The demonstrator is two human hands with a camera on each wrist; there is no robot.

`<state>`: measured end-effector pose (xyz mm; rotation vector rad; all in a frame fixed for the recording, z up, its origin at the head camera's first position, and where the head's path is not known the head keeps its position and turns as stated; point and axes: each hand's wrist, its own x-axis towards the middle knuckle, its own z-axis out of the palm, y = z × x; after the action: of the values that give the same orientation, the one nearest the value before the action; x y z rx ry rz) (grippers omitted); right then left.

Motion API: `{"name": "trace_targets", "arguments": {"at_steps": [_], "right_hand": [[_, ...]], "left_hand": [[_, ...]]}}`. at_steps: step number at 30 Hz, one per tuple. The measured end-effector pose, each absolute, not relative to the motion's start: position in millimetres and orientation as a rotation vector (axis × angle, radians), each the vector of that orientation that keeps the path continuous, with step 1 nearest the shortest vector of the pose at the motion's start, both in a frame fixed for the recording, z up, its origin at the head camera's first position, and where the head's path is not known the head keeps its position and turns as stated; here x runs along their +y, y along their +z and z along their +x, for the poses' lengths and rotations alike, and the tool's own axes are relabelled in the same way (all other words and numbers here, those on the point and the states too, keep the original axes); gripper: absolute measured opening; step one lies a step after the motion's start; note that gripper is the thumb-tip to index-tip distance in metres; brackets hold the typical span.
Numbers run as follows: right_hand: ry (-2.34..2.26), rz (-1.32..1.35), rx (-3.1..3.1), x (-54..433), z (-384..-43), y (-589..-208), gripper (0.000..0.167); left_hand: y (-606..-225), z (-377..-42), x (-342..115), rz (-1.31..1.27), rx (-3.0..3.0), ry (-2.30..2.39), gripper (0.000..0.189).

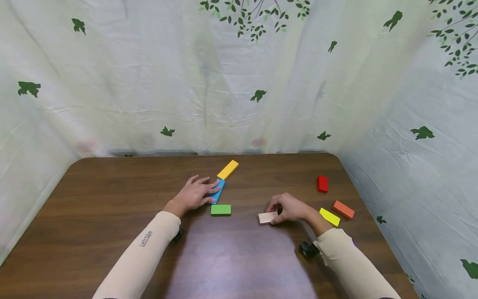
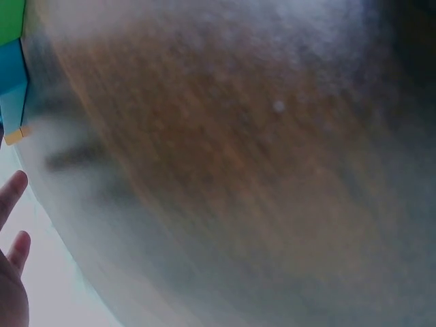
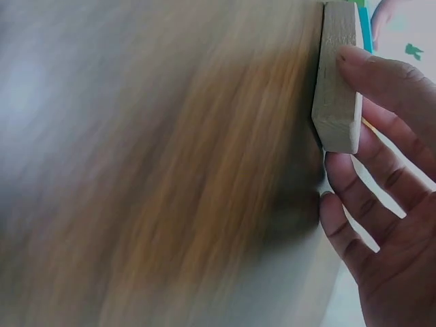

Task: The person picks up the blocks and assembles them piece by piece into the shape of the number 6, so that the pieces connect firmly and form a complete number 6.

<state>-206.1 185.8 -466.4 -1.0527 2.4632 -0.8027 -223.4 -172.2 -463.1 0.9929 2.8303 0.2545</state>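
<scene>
In the head view a plain wooden block (image 1: 266,218) lies on the table right of centre, and my right hand (image 1: 289,208) grips its right end between thumb and fingers. The right wrist view shows the thumb pressed to the long side of that pale block (image 3: 337,88). My left hand (image 1: 194,194) is spread palm down, its fingertips touching the blue block (image 1: 218,192). Against the blue block's far end lies an orange-yellow block (image 1: 228,170), slanting up to the right. A green block (image 1: 221,210) lies crosswise at the near end of the blue one.
Near the table's right side are a red block (image 1: 323,184), an orange block (image 1: 343,209) and a yellow block (image 1: 330,217), which my right forearm passes. A purple bit (image 1: 354,243) peeks out behind the sleeve. A white curtain (image 1: 224,83) borders the brown table (image 1: 112,199).
</scene>
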Motion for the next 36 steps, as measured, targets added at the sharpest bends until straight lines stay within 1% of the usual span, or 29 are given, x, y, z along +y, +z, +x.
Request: {"name": "trace_targets", "arguments": {"at_steps": [23, 36], "right_hand": [[-0.864, -1.109, 2.492, 150, -216, -472, 0.022], [-0.871, -1.023, 2.53, 129, -220, -475, 0.022]], "left_hand": [[-462, -224, -173, 0.972, 2.807, 0.255, 0.055], [-464, -225, -173, 0.977, 2.819, 0.243, 0.056]]}}
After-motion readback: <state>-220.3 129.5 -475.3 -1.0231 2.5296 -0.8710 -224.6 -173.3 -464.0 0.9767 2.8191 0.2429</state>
